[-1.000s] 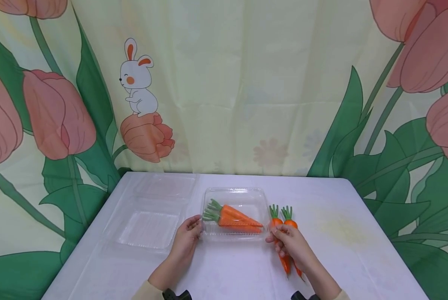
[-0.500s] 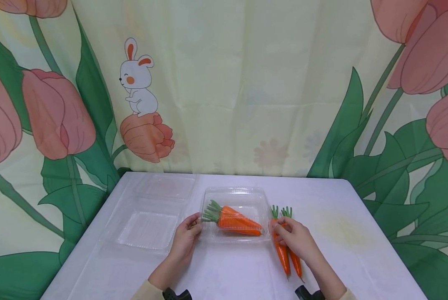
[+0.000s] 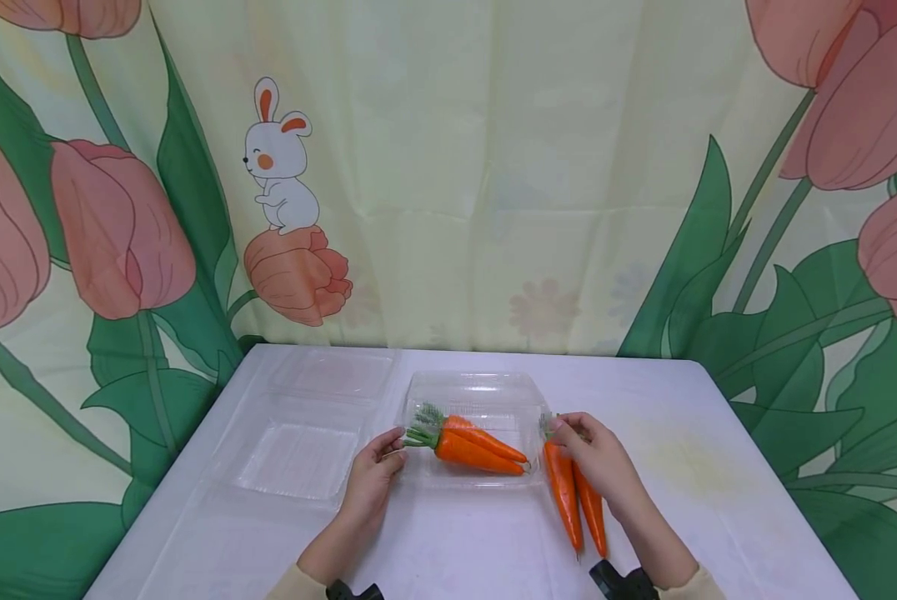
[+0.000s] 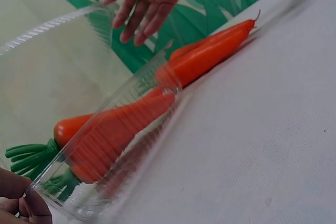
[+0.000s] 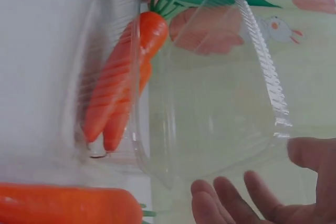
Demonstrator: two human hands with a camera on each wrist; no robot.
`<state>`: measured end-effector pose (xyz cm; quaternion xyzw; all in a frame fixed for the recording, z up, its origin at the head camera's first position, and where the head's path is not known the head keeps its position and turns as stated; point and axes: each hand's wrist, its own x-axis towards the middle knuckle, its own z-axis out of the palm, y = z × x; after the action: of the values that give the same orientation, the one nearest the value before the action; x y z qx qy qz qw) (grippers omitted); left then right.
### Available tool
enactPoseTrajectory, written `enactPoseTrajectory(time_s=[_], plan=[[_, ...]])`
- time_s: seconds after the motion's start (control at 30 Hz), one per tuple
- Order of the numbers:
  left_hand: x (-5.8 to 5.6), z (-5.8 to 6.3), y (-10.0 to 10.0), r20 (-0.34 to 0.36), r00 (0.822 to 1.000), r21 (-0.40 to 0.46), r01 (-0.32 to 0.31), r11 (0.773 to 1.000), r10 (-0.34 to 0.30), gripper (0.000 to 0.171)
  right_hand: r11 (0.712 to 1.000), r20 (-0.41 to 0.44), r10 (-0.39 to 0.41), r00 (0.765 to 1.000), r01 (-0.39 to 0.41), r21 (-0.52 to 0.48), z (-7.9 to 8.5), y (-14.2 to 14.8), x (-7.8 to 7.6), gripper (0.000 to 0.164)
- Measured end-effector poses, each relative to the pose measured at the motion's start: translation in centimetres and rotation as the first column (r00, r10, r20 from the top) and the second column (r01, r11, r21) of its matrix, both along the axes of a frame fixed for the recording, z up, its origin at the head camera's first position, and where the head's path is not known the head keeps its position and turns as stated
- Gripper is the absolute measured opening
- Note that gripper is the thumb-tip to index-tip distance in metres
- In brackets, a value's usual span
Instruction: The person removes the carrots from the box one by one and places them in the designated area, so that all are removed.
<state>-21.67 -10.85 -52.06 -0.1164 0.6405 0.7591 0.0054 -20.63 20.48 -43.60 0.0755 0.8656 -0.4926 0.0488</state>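
A clear plastic clamshell box (image 3: 463, 482) stands mid-table with two carrots (image 3: 478, 450) lying in it, green tops to the left. Its hinged lid (image 5: 220, 98) is raised, seen tilted up in both wrist views. My left hand (image 3: 377, 475) pinches the left rim of the box between thumb and fingers. At the lid's right corner is my right hand (image 3: 594, 454), its thumb against the lid edge and its fingers spread, with a gap between thumb and fingers. Two more carrots (image 3: 564, 500) lie right of the box, their tops partly hidden by that hand.
Another clear plastic clamshell box (image 3: 298, 458) lies opened flat on the left of the white-covered table (image 3: 433, 550). A printed curtain (image 3: 448, 183) with tulips and a rabbit hangs close behind the table's far edge.
The lid's front edge has risen away from over the carrots. My right hand has moved up and back with it, while my left hand keeps its place on the rim.
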Motion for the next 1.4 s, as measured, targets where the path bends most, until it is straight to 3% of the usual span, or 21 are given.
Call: enactPoseTrajectory(time_s=[0.17,0.37,0.7,1.0,1.4], plan=[[0.1,0.0,-0.1,-0.002,1.000,0.000,0.001,1.000,-0.001,0.050,0.998,-0.072,-0.025,0.997,0.021,-0.052,1.1,-0.3,-0.8,0.053],[0.2,0.0,-0.1,0.009,1.000,-0.019,-0.001,1.000,0.001,0.049,0.997,-0.132,-0.002,0.991,-0.008,-0.076,2.4,-0.9,-2.4,0.058],[0.7,0.1,-0.1,0.035,0.999,-0.025,-0.010,1.000,0.011,0.048,0.981,-0.154,0.041,0.987,-0.069,-0.179,3.1,-1.4,-5.4,0.068],[0.9,0.1,0.0,0.029,0.999,-0.001,-0.018,1.000,0.018,0.048,0.962,-0.106,0.072,0.992,-0.097,-0.256,1.8,-1.9,-7.6,0.068],[0.8,0.0,0.0,0.054,0.998,-0.014,-0.020,1.000,0.021,0.050,0.964,0.045,0.112,0.993,-0.098,-0.247,-1.2,-2.1,-9.1,0.075]])
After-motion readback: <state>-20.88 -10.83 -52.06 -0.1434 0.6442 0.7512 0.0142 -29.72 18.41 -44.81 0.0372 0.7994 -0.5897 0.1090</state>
